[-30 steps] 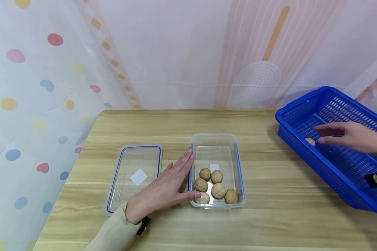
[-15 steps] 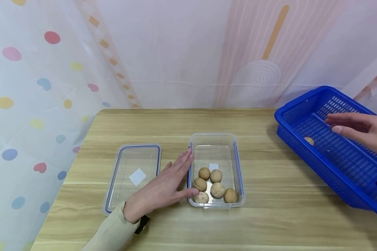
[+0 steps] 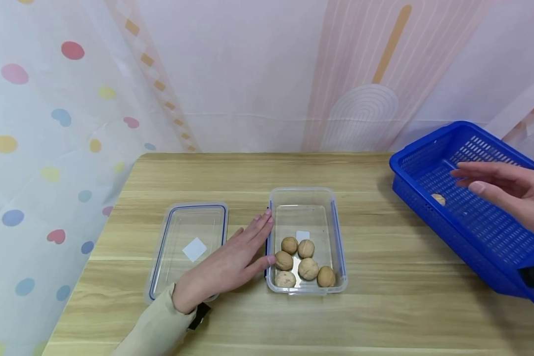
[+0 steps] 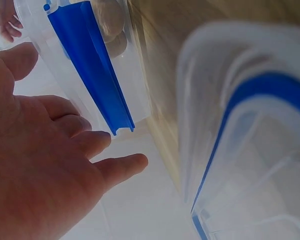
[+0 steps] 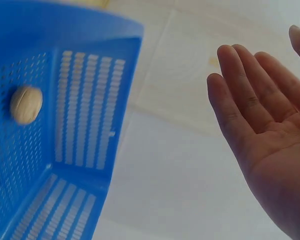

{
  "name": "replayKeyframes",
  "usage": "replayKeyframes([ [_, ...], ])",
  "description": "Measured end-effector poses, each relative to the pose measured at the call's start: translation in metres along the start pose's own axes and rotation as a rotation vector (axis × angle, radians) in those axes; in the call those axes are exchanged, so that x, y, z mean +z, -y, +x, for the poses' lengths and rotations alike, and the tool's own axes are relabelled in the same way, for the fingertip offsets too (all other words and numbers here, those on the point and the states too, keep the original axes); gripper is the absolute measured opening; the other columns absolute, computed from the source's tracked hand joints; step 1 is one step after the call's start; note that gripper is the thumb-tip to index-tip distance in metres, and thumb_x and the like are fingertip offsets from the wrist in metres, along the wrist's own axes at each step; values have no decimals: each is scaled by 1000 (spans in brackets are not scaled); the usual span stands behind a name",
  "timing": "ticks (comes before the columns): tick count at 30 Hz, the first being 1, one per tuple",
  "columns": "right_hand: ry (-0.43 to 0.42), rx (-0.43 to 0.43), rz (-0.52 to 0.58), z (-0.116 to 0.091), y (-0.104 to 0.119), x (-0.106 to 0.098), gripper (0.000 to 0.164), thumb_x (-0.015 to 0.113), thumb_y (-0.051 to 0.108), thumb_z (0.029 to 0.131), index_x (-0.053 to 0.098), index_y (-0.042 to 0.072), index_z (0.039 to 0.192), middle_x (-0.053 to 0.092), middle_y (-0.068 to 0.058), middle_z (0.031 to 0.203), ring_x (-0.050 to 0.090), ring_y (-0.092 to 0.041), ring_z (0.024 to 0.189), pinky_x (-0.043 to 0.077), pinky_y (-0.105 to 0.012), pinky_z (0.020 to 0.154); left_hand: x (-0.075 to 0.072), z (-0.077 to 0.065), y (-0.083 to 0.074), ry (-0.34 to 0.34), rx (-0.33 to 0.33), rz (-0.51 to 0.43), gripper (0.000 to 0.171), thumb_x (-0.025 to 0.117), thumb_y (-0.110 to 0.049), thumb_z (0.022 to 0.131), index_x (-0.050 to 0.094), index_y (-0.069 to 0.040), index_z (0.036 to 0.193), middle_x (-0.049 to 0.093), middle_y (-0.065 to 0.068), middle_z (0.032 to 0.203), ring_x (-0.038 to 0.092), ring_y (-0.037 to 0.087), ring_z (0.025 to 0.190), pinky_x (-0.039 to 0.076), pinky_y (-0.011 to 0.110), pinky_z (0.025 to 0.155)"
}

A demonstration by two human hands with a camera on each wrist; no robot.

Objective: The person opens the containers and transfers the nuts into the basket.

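My left hand (image 3: 229, 264) lies with straight fingers along the left side of a clear plastic food container (image 3: 333, 217), fingertips right at its rim. Inside, several walnuts (image 3: 308, 269) gather toward the near end. In the left wrist view the container's blue side clip (image 4: 92, 70) hangs beside the fingers (image 4: 122, 167). My right hand (image 3: 509, 190) hovers over the blue plastic basket (image 3: 445, 232), fingers extended and palm bare in the right wrist view. A single walnut (image 5: 26, 105) rests on the basket's floor, to the left of that hand in the head view.
The container's clear lid (image 3: 182, 217) with a blue seal lies on the wooden table (image 3: 365, 326), left of the container and partly behind my left forearm. A patterned cloth (image 3: 249, 74) hangs behind the table.
My right hand has drawn back to the right and up from the walnut in the basket, which stays there. The left thumb has shifted slightly back from over the container's rim.
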State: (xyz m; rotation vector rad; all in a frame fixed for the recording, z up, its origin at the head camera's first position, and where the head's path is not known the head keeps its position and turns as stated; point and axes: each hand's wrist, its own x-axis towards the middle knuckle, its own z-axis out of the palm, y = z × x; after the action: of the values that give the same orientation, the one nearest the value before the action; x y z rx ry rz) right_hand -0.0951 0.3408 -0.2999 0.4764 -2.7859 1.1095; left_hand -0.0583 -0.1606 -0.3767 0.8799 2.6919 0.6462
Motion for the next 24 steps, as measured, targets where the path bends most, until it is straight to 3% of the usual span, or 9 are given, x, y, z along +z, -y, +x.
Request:
replayKeyframes([
  [9,-4,-16,34,-1,30,10,42,59,0,104,60,10,145,61,26,129,55,14,117,39,-2,90,0,0,0,-3,11,2,77,49,-46,109,19,-1,164,3,9,173,14,35,157,24,64,120],
  [16,2,-21,80,-1,56,31,40,67,-1,99,70,15,135,68,18,127,58,8,118,43,-2,89,-1,0,-1,9,0,-2,77,48,-46,109,17,-2,164,2,8,173,12,33,158,24,64,120],
  [18,14,-75,72,-1,64,38,43,69,-3,97,70,17,135,69,17,128,58,6,120,44,-3,90,-1,1,-2,9,1,-5,77,48,-46,109,17,-3,164,1,8,173,12,33,158,23,64,120],
  [24,64,-324,98,3,76,55,51,71,-17,87,69,6,133,69,11,133,59,-2,127,43,-10,103,0,0,-1,6,2,-12,76,47,-46,110,16,-3,165,1,7,173,12,33,158,23,64,121],
])
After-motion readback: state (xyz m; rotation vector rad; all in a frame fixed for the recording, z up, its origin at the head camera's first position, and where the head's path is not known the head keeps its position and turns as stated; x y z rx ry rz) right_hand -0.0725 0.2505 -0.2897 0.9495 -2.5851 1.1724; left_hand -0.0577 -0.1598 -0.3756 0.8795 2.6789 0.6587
